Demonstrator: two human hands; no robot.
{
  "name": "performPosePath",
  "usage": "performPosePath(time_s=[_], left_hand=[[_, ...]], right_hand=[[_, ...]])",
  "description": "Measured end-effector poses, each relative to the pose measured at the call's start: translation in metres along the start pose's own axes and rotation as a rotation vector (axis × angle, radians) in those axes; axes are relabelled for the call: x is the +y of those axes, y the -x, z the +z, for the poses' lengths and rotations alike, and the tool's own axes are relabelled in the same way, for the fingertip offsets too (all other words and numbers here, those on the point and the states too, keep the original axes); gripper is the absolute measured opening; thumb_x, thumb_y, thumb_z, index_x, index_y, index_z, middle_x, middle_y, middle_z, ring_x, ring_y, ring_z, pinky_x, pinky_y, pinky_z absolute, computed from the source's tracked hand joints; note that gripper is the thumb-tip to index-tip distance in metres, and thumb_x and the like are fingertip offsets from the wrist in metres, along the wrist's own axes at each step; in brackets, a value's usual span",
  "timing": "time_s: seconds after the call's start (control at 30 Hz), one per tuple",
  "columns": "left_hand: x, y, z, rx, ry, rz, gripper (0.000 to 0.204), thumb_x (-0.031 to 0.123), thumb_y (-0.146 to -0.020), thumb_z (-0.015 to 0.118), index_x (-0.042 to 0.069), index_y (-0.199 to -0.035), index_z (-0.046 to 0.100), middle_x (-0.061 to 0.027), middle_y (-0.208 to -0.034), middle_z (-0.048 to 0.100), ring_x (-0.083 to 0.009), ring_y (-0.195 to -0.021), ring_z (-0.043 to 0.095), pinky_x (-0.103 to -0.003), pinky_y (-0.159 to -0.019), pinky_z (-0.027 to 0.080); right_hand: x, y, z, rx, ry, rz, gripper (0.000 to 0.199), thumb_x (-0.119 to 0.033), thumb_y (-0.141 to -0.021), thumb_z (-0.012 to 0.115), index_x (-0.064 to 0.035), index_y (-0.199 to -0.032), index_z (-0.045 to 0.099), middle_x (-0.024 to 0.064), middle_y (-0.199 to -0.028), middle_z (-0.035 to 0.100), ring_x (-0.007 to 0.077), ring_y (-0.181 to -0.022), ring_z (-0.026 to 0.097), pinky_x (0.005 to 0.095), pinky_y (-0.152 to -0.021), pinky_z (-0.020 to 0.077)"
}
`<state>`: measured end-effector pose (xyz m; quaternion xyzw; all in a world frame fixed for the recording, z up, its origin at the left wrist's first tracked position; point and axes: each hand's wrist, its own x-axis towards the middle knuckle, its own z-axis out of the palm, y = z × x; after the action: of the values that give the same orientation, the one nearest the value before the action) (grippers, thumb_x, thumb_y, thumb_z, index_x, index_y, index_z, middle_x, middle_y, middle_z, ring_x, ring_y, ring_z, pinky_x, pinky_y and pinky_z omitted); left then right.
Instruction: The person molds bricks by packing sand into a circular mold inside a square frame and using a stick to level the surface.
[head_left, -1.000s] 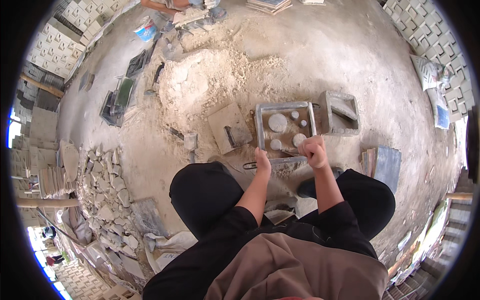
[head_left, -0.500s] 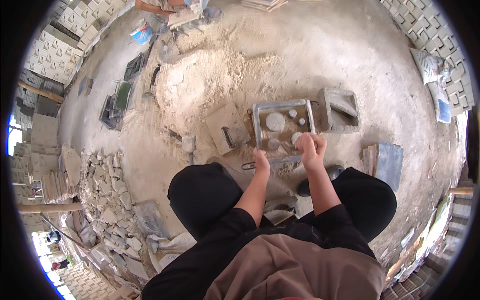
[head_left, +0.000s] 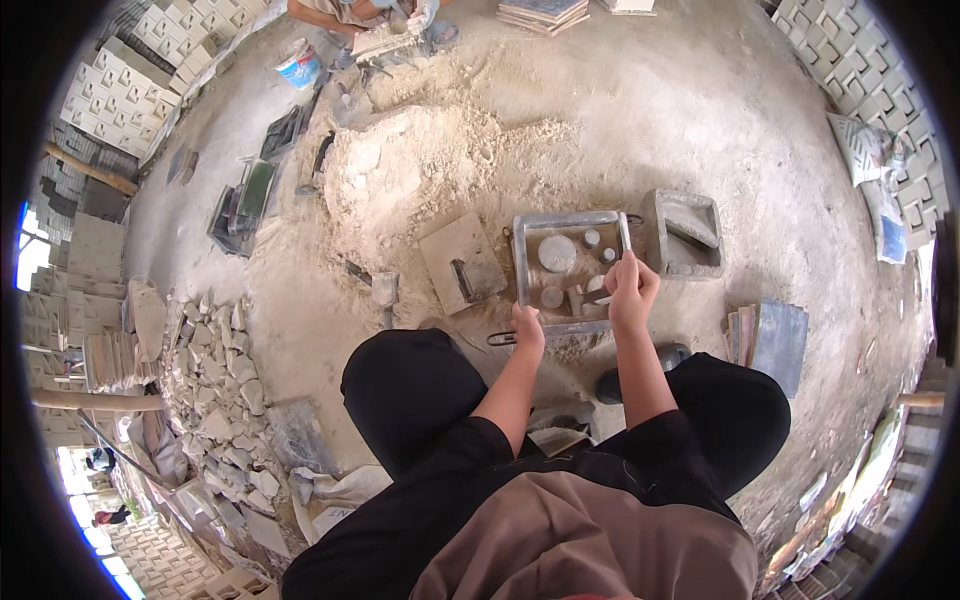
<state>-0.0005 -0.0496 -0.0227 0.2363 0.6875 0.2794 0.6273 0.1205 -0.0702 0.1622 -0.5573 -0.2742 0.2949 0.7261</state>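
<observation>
Grey square frame (head_left: 521, 262) lies on the dusty floor (head_left: 640, 130), ahead of the crouching person and between the two knees. Right-hand neighbour: rough grey box (head_left: 651, 238) with a slab (head_left: 690, 222) tilted inside; only a slim strip of floor separates its wall from the frame's. Left-hand neighbour: flat board (head_left: 445, 255), set askew, a dark block (head_left: 463, 281) on top; its near right corner comes close to the frame's left wall. Beyond the far wall, floor spreads broadly to the stacked panels (head_left: 543, 14). Powder heap (head_left: 385, 165) takes up the far left side. Near side is tighter: shoe (head_left: 673, 357) just beyond the near right corner, black-clothed knees (head_left: 410, 395) flanking both forearms. Leaning sheets (head_left: 778, 345) stand outside the right knee.

Inside the frame, round discs on a dusty bed: one large disc (head_left: 557, 254), smaller ones around it. Wire loop (head_left: 503, 339) sticks out at the near left corner.

Left hand (head_left: 527, 328): narrow grip on that corner, thumb uppermost, forearm slanting up and rightward from the left knee. Right hand (head_left: 632, 292): fist closed round the handle of a small hammer (head_left: 576, 300), knuckles up, over the frame's right side; cannot tell whether it touches the wall. Hammer head sits low within the frame, beside the near left disc (head_left: 551, 297), handle running toward the right.
</observation>
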Motion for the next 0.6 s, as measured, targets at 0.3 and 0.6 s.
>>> performPosePath(time_s=[0.3, 0.6], left_hand=[[-0.001, 0.001, -0.001, -0.026, -0.052, 0.008, 0.06, 0.03, -0.068, 0.045, 0.014, -0.125, 0.037, -0.0203, -0.123, 0.037, -0.0372, -0.114, 0.032, -0.044, -0.096, 0.018], [-0.001, 0.001, 0.003, 0.03, -0.075, -0.007, 0.064, 0.03, -0.069, 0.044, 0.01, -0.128, 0.032, -0.0225, -0.124, 0.034, -0.0397, -0.115, 0.029, -0.045, -0.096, 0.018]], right_hand=[[0.002, 0.005, -0.007, -0.047, 0.117, -0.093, 0.041, -0.013, -0.089, 0.039, -0.0066, -0.048, 0.034, -0.0016, -0.045, 0.036, 0.0054, -0.04, 0.03, 0.0239, -0.039, 0.0251], [0.009, -0.005, -0.013, -0.081, -0.032, -0.067, 0.039, -0.009, -0.086, 0.039, -0.0086, -0.048, 0.027, -0.0028, -0.043, 0.027, 0.0069, -0.038, 0.026, 0.025, -0.038, 0.0235]])
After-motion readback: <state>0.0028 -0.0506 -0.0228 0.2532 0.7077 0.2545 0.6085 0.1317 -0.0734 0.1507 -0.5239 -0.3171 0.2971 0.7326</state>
